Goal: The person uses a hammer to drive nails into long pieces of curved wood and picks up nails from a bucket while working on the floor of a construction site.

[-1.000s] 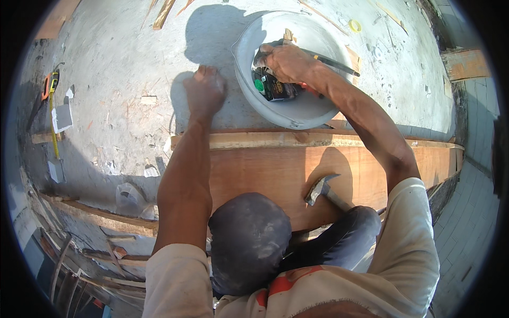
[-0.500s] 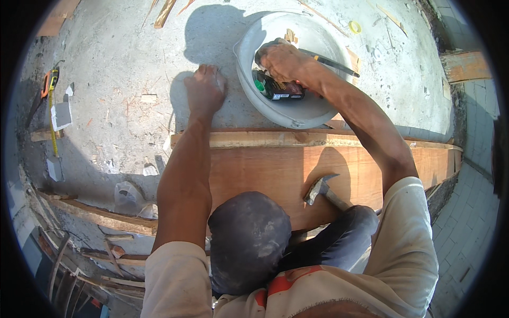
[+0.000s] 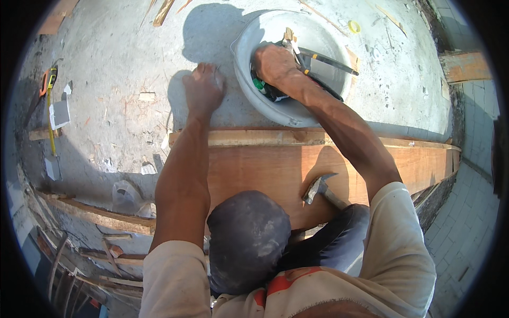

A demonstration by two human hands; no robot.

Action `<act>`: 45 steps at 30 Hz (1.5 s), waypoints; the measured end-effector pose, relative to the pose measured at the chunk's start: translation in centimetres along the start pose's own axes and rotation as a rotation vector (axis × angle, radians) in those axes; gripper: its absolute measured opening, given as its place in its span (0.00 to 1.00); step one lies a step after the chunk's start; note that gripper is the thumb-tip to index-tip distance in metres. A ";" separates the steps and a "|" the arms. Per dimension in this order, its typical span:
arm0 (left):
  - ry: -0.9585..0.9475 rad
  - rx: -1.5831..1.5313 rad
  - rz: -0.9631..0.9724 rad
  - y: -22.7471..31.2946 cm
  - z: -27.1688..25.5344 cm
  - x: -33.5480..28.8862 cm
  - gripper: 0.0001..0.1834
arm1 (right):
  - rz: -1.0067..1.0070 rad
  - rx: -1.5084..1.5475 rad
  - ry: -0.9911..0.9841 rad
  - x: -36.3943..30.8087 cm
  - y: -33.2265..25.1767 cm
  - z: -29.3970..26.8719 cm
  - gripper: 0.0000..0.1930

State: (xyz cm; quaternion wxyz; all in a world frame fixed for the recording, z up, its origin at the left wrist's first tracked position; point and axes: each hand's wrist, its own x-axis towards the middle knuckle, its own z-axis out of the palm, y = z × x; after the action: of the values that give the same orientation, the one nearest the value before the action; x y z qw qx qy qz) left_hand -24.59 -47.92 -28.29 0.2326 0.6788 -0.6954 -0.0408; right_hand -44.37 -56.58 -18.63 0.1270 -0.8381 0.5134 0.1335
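My right hand reaches down into a wide white bucket on the concrete floor. Its fingers bend out of sight among the contents, so what they grip is hidden. Beside it lie a dark box with a green part and some wood pieces. A long black tool with a yellow band leans over the rim, with a second black handle just below it. My left hand rests on the floor left of the bucket, holding nothing, fingers apart.
A wooden board crosses in front of my knees, with a claw hammer on it. At far left lie a tape measure, its blade pulled out, and a saw with an orange handle. A yellow tape roll lies beyond the bucket.
My right hand has shifted slightly left and deeper into the bucket, covering more of the dark box. A second black handle now shows beside the forearm. My left hand stays put.
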 end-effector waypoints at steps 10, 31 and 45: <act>0.006 -0.003 0.002 0.0 -0.1 0.0 0.13 | 0.216 0.043 -0.002 0.2 -1.5 0.8 0.15; -0.025 0.026 -0.012 -0.3 -0.1 0.0 0.14 | -0.105 -0.080 -0.075 0.7 0.0 0.2 0.15; -0.065 0.067 -0.029 1.0 -1.0 0.4 0.13 | 0.170 1.475 0.010 -2.9 5.3 -3.2 0.12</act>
State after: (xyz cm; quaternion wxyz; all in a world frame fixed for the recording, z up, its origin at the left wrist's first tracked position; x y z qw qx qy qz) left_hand -25.14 -47.96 -26.96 0.1865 0.6944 -0.6936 -0.0431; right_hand -50.10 -57.62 -15.03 0.6438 -0.4933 0.5334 -0.2402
